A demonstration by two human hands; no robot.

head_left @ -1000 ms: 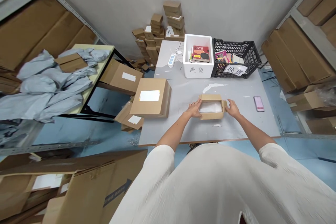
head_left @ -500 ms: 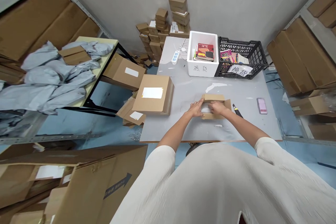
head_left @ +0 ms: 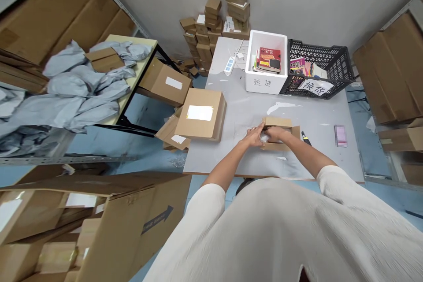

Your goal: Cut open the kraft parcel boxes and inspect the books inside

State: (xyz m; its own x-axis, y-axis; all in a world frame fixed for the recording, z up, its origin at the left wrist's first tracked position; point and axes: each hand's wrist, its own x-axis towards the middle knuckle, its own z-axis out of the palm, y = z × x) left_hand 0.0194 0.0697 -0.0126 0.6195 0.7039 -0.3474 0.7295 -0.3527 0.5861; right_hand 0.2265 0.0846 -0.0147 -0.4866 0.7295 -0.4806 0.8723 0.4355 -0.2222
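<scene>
A small open cardboard box [head_left: 277, 122] lies on the grey table with its flaps folded outward. At its left end my left hand [head_left: 254, 135] grips the wall, with fingers at the far flap and the thumb toward the near side. My right hand [head_left: 276, 134] reaches down inside the box with its fingers bent. Whitish, clear-looking material [head_left: 265, 137] shows between the hands, and I cannot make out exactly what it is. My right fingertips are partly hidden. A black and yellow utility knife [head_left: 306, 138] lies just right of the box.
A larger closed carton [head_left: 200, 113] with a white label stands at the table's left. Behind are a white foam box [head_left: 266, 83] and a black crate [head_left: 340, 66], both with books. A pinkish item [head_left: 340, 135] lies right. Grey parcels [head_left: 66, 105] cover the side table.
The view has shifted, so the scene sits further right in the picture. Inside the box my right hand has moved slightly left, and whitish material shows by its fingers.
</scene>
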